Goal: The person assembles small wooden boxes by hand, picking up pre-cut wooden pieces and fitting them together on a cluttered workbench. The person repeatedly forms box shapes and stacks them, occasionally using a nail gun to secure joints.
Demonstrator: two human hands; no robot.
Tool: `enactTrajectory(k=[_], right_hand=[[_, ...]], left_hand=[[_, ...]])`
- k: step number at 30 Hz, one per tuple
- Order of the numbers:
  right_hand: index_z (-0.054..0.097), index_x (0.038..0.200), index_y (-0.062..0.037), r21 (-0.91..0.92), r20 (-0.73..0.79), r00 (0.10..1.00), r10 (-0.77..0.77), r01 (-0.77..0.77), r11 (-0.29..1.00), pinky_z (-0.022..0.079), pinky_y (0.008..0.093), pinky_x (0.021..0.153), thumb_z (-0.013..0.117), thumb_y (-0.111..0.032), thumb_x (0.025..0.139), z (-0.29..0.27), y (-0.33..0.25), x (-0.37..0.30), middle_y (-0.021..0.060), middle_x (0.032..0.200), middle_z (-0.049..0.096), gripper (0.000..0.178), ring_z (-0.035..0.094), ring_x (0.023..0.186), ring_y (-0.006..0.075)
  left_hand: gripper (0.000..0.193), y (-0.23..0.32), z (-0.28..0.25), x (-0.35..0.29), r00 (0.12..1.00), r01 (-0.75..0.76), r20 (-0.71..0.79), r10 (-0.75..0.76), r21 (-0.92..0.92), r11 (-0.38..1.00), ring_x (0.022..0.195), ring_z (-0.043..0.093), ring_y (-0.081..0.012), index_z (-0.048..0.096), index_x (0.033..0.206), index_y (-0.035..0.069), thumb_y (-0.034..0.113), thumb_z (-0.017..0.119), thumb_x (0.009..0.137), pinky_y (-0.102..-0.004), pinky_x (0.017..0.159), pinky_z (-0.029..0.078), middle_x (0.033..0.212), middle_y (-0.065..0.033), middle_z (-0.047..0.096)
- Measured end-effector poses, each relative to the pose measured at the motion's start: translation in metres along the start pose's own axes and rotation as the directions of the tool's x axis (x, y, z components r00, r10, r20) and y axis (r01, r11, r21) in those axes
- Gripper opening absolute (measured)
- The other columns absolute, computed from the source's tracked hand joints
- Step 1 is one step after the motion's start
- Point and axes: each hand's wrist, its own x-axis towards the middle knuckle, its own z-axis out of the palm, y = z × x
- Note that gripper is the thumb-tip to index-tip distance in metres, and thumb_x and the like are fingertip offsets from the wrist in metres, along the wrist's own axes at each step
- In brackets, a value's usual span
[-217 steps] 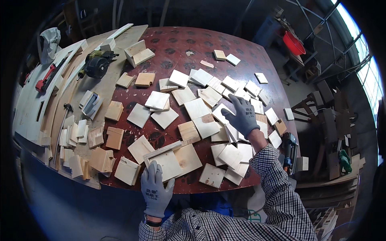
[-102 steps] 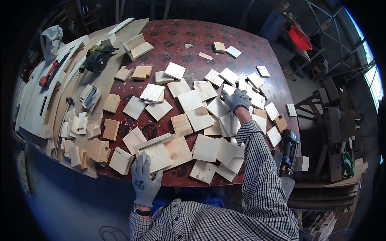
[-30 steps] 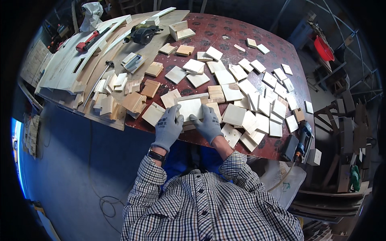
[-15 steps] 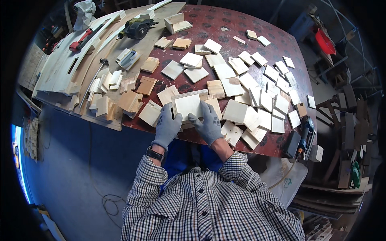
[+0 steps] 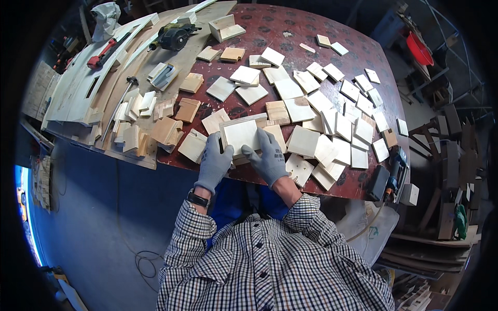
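Board (image 5: pixel 242 138): between both hands at the near edge of the counter (image 5: pixel 358 52); whether it rests there is unclear.
Left hand (image 5: pixel 215 159): grip pinching the board's left side.
Right hand (image 5: pixel 268 158): grip pinching its right side.
Strip (image 5: pixel 243 121): along the far edge; could shift if unfastened.
Drop: uneven pinching could tip the board off the edge.
Blocks (image 5: pixel 303 142): crowded rightward; a sideways swing could scatter them.
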Motion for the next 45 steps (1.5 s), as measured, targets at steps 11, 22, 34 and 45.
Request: enactTrajectory(k=[11,22,34,45], right_hand=[[0.051,0.149,0.0013,0.245,0.091,0.993,0.073,-0.094,0.965,0.052,0.0479,0.103,0.068,-0.042,0.099,-0.008,0.008,0.001,0.0270,0.138,0.059,0.069,0.061,0.121,0.0453],[0.034,0.157,0.0003,-0.250,0.159,0.986,-0.052,0.091,0.964,0.054,0.0500,0.097,0.083,-0.049,0.085,-0.020,-0.005,0.007,0.0269,0.134,0.059,0.100,0.065,0.115,0.0435],[0.059,0.149,-0.0214,-0.457,0.318,0.937,-0.142,0.283,0.843,0.049,0.0467,0.101,0.070,-0.046,0.096,-0.041,-0.013,0.021,0.0123,0.140,0.063,0.060,0.065,0.119,0.0351],[0.064,0.143,-0.0100,-0.244,-0.133,0.974,-0.185,0.149,0.958,0.052,0.0460,0.094,0.057,-0.030,0.109,-0.097,0.028,0.006,0.0175,0.121,0.072,0.040,0.069,0.106,0.0369]], left_hand=[[0.040,-0.003,-0.002,0.002,1.000,0.013,0.015,-0.013,-0.009,1.000,0.114,0.065,-0.0337,0.052,0.130,-0.001,0.018,0.063,0.096,-0.0446,0.103,0.051,0.123,-0.0210,0.065],[0.059,0.005,0.008,-0.015,0.998,0.017,-0.063,-0.012,0.069,0.997,0.133,0.056,-0.0395,0.047,0.148,-0.002,0.031,0.060,0.101,-0.0461,0.111,0.046,0.143,-0.0248,0.056],[0.065,-0.031,0.020,-0.023,0.997,0.026,-0.073,-0.036,-0.131,0.991,0.134,0.056,-0.0408,0.050,0.148,-0.006,0.046,0.052,0.109,-0.0458,0.113,0.045,0.146,-0.0280,0.057],[0.045,-0.052,-0.004,-0.089,0.987,-0.129,-0.131,0.096,-0.276,0.953,0.123,0.066,-0.0317,0.052,0.149,0.001,0.028,0.051,0.112,-0.0389,0.102,0.053,0.137,-0.0211,0.064]])
